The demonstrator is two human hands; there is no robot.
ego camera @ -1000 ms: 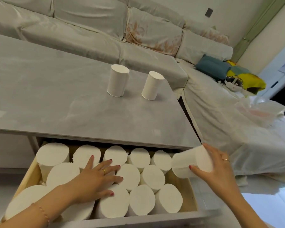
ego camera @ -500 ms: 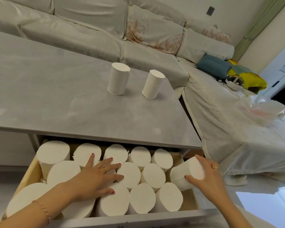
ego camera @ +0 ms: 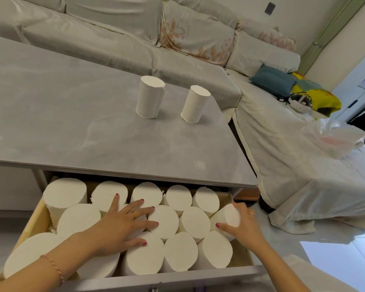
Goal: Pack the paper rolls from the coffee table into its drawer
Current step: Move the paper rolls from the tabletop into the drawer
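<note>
The open wooden drawer (ego camera: 35, 216) under the grey coffee table (ego camera: 72, 114) is packed with several upright white paper rolls. My left hand (ego camera: 124, 224) lies flat with spread fingers on the rolls in the middle. My right hand (ego camera: 242, 226) grips one tilted paper roll (ego camera: 230, 216) at the drawer's right end, beside the packed rolls. Two more rolls stand upright on the tabletop, one to the left (ego camera: 149, 100) and one to the right (ego camera: 195, 104).
A pale sofa (ego camera: 135, 39) wraps around the far and right sides of the table. On it lie a teal cushion (ego camera: 272, 79), a yellow bag (ego camera: 316, 95), a white headset (ego camera: 299, 101) and a crumpled plastic bag (ego camera: 333, 138). The drawer front (ego camera: 156, 279) runs along the bottom.
My right hand has carried the roll leftward and down, from outside the drawer's right end into its right side. My left hand has stayed pressed on the middle rolls.
</note>
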